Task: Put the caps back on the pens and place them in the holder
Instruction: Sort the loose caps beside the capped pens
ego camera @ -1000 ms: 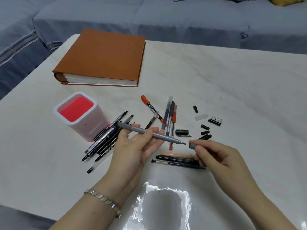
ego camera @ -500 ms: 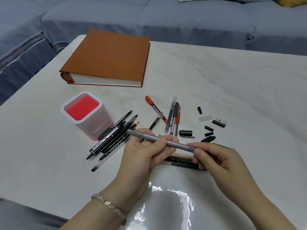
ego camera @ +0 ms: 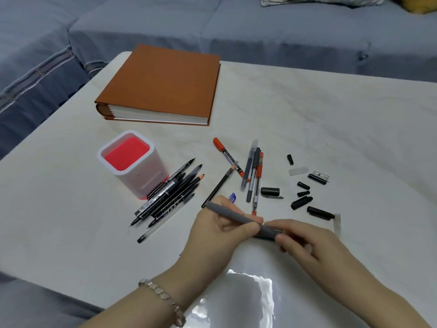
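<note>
Both hands meet low in the middle of the table (ego camera: 343, 119). The left hand (ego camera: 220, 233) has its fingers curled round the barrel of the grey pen (ego camera: 233, 214), whose free end points to ten o'clock. The right hand (ego camera: 307, 242) pinches the darker grey cap (ego camera: 268, 232) at the pen's other end between thumb and fingertips. Whether that cap is fully seated, I cannot tell. The pink-and-white holder (ego camera: 139, 183) stands upright at ten o'clock from the hands, red inside. A heap of black pens (ego camera: 170, 197) lies against its base. More pens (ego camera: 254, 171) lie at twelve o'clock, and loose black caps (ego camera: 302, 192) are scattered at two o'clock. A brown book (ego camera: 160, 84) lies flat at eleven o'clock, beyond the holder.
</note>
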Demonstrator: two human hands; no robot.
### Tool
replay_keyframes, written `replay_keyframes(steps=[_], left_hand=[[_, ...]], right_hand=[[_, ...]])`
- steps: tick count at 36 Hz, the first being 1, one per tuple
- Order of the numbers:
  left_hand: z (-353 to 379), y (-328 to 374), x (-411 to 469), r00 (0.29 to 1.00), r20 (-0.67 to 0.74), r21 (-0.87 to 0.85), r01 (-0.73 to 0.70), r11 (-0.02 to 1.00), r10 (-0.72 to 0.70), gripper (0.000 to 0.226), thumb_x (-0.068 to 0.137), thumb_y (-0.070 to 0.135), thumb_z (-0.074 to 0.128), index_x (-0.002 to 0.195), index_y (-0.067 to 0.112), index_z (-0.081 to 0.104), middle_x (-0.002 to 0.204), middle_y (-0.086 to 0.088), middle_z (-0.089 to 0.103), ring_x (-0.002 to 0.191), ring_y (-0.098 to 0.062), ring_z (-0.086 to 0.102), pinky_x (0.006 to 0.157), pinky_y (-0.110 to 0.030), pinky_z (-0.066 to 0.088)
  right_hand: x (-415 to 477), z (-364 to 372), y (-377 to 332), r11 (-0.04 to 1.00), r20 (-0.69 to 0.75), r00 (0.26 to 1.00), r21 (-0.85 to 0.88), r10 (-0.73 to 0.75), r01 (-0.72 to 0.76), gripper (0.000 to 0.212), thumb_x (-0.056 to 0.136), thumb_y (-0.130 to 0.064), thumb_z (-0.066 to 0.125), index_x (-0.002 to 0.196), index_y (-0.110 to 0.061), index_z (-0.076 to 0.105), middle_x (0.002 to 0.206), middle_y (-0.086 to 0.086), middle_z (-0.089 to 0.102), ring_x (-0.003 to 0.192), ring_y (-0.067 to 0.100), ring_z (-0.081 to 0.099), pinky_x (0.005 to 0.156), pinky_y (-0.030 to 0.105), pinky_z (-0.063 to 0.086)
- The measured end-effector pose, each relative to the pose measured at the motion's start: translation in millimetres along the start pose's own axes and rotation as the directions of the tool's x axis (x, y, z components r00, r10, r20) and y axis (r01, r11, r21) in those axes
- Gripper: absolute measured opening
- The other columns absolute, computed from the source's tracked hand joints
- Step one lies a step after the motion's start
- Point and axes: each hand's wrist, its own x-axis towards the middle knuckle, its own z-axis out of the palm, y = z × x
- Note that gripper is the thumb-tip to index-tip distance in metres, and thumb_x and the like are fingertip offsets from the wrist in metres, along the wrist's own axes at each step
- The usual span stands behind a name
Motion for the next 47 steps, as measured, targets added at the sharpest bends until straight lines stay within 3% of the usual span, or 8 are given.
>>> replay_keyframes(steps=[4,8,11,16,22,33,41,47], left_hand=[[-26.2,-4.7,2.5,0.998,0.001,0.45,0.05,0.892,-0.057,0.016,0.072,0.006,0.069,0.076,0.02,0.064,0.071,0.007,0.071,0.072,-0.004,0.067,0.068,-0.015,0.051],[-69.1,-9.3,0.6,0.976,-0.027,0.906,-0.067,0.419,0.215,0.016,0.083,0.018,0.059,0.099,0.022,0.06,0.097,0.011,0.059,0.082,-0.004,0.056,0.07,-0.019,0.038],[-94.3,-9.7,1.4,0.952,-0.032,0.984,-0.024,0.178,0.305,0.016,0.082,0.019,0.06,0.098,0.016,0.063,0.097,0.001,0.063,0.091,-0.023,0.057,0.066,-0.027,0.037],[-104.7,-15.6,9.0,0.975,-0.085,0.996,0.079,0.039,0.203,0.012,0.082,0.024,0.062,0.088,0.013,0.061,0.089,-0.004,0.061,0.087,-0.028,0.056,0.061,-0.032,0.04],[-101.9,-28.1,15.4,0.981,-0.028,0.999,0.025,0.02,0.19,0.009,0.073,0.007,0.069,0.067,0.008,0.062,0.067,-0.008,0.06,0.064,-0.033,0.058,0.05,-0.029,0.039],[-86.6,-24.1,21.3,0.978,-0.007,0.988,-0.026,0.151,0.209,0.013,0.087,0.024,0.054,0.093,0.013,0.058,0.095,-0.002,0.055,0.09,-0.024,0.053,0.068,-0.033,0.044],[-87.5,-28.2,24.0,0.975,-0.091,0.97,0.04,0.241,0.202,0.01,0.086,0.017,0.054,0.093,0.011,0.05,0.086,-0.004,0.056,0.08,-0.023,0.052,0.066,-0.033,0.041],[-92.3,-26.8,30.0,0.976,-0.06,0.993,0.038,0.108,0.208,0.014,0.088,0.024,0.053,0.088,0.01,0.051,0.088,-0.005,0.052,0.081,-0.026,0.052,0.065,-0.033,0.04]], right_hand=[[2.4,0.5,2.4,0.995,0.009,0.999,-0.087,-0.044,0.045,0.032,0.091,-0.031,0.047,0.092,-0.062,0.052,0.087,-0.031,0.061,0.095,-0.008,0.05,0.079,0.006,0.035],[1.9,-0.7,16.8,0.974,-0.13,0.99,-0.224,-0.062,0.032,0.019,0.092,-0.027,0.047,0.094,-0.035,0.064,0.077,-0.026,0.053,0.095,-0.007,0.045,0.078,0.004,0.033],[-1.0,2.5,28.6,0.935,-0.178,0.981,-0.353,-0.077,0.01,0.027,0.086,-0.037,0.041,0.089,-0.028,0.066,0.07,-0.018,0.055,0.074,0.007,0.051,0.067,0.016,0.038],[-1.2,12.3,40.7,0.876,-0.245,0.966,-0.48,-0.086,-0.044,0.034,0.085,-0.035,0.033,0.085,-0.027,0.066,0.066,-0.01,0.058,0.065,0.011,0.045,0.062,0.018,0.031],[5.1,22.6,46.2,0.809,-0.298,0.945,-0.584,-0.132,-0.071,0.032,0.083,-0.032,0.041,0.085,-0.017,0.068,0.076,-0.001,0.062,0.078,0.013,0.039,0.069,0.023,0.026],[22.2,6.4,40.8,0.786,-0.192,0.975,-0.618,-0.109,-0.034,0.024,0.06,-0.017,0.083,0.078,-0.019,0.067,0.078,-0.001,0.062,0.079,0.018,0.053,0.064,0.027,0.035],[28.1,-14.0,37.0,0.883,-0.199,0.98,-0.464,-0.024,-0.073,0.015,0.083,-0.023,0.063,0.096,-0.018,0.068,0.094,-0.003,0.06,0.095,0.018,0.051,0.083,0.025,0.036],[10.6,-33.1,55.0,0.886,-0.299,0.945,-0.391,0.133,-0.249,0.012,0.085,-0.021,0.059,0.095,-0.02,0.066,0.078,-0.013,0.049,0.082,0.012,0.047,0.07,0.022,0.032]])
